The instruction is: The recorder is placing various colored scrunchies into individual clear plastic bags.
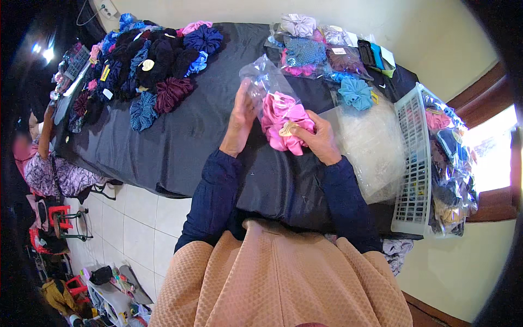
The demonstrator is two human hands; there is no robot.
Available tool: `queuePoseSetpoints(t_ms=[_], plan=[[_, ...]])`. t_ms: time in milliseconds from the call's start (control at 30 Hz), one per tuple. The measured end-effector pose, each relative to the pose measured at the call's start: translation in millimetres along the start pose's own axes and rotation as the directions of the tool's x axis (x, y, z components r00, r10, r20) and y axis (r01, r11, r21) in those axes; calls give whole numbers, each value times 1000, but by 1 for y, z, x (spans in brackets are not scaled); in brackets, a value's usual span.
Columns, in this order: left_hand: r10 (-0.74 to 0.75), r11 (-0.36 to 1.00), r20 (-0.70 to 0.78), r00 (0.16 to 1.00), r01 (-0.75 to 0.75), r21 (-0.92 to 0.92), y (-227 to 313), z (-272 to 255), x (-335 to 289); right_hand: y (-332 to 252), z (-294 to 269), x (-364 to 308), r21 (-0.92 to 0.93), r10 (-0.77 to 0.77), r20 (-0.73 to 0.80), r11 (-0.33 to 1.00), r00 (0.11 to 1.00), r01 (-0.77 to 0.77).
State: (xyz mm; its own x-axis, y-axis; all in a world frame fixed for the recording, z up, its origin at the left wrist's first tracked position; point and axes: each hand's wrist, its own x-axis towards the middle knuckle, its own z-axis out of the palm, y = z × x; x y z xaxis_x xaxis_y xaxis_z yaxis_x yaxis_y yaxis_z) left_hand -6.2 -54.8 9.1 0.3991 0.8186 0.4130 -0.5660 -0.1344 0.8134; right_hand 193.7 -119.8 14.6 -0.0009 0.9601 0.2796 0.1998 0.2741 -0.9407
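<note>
A pink satin scrunchie [279, 117] with a small round cream tag is in front of me over the black-covered table. My right hand [321, 140] grips its right side, thumb against the tag. My left hand [241, 121] holds a clear plastic bag [266, 75], which rises above the scrunchie and overlaps its upper part. The left fingers reach up along the bag and partly show through the film. How far the scrunchie sits inside the bag, I cannot tell. Beside my right hand lies a stack of clear plastic bags [373, 147].
A pile of dark, blue and pink scrunchies [155, 60] covers the table's far left. Bagged scrunchies [308, 53] and a light-blue scrunchie [356, 94] lie far right. A white plastic basket [412, 163] with packed scrunchies stands at right. Another person [46, 158] sits at the left end.
</note>
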Motion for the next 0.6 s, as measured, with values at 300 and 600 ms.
queuePoseSetpoints(t_ms=[300,600], plan=[[-212,970,-124,969,194,-146,-9,11,-3,-6,15,-5,64,76,84,995,994,-82],[-210,977,-213,954,197,-77,-15,30,-2,-4,23,-7,-605,-581,-50,664,812,439]])
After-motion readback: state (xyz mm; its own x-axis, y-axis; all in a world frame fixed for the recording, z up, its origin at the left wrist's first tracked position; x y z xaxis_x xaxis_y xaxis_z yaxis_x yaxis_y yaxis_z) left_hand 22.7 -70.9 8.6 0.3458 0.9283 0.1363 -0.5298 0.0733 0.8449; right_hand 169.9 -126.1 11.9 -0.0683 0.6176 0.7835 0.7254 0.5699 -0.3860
